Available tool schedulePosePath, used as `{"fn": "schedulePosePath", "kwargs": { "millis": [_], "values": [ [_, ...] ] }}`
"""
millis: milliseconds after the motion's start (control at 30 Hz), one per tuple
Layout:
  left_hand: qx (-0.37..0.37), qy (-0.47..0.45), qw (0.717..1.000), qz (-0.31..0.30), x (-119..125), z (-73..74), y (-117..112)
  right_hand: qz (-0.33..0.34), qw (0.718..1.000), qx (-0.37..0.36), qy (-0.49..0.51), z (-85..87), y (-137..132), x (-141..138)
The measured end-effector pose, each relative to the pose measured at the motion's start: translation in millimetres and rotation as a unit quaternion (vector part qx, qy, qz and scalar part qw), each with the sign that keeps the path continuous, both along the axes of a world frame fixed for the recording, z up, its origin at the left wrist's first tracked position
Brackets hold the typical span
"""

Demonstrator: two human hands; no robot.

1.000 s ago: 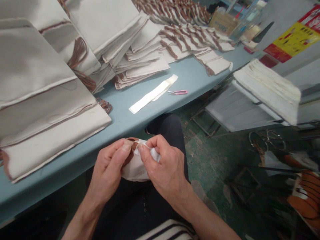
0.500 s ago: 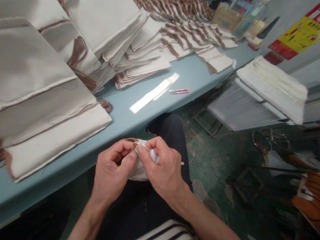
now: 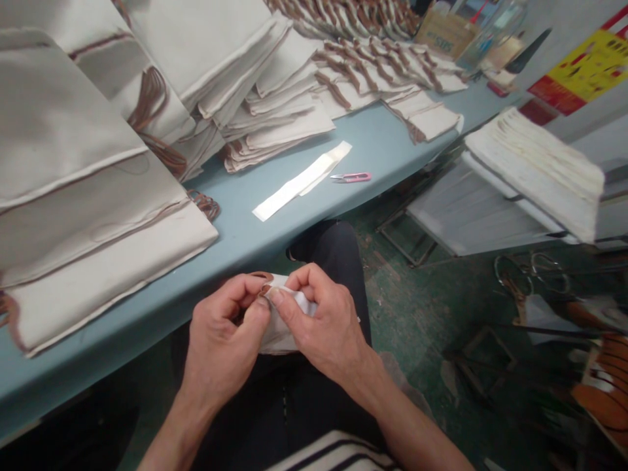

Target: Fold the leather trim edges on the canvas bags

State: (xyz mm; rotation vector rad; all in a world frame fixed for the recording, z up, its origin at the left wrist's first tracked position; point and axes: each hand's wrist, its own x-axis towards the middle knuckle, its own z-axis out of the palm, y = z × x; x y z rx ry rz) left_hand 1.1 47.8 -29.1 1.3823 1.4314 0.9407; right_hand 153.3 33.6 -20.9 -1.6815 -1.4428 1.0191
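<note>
Tightly, the left hand (image 3: 220, 333) and right hand (image 3: 326, 327) grasp a small white cloth (image 3: 279, 337), thumbs and fingers pinching it beside its brown cord (image 3: 261, 275).

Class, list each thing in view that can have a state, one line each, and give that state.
Left hand: pinching the brown cord against the white cloth.
Right hand: pinching the white cloth, which is bunched.
Pink-handled thread snips: shut, lying on the blue table.
White fabric strip: lying flat.
Cream cloth pieces: folded, stacked.
</note>
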Motion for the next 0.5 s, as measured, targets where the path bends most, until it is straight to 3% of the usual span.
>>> {"fn": "schedulePosePath", "kwargs": {
  "millis": [267, 500],
  "values": [
    [0.071, 0.049, 0.996, 0.008, 7.5, 2.2, -6.3, 0.009, 0.994, -0.077, 0.081, 1.1, 2.0, 4.3],
    [0.108, 0.08, 0.991, 0.014, 7.7, -2.4, -11.3, -0.006, 0.989, -0.086, 0.118, -6.4, 3.2, -1.4]
  ]
}}
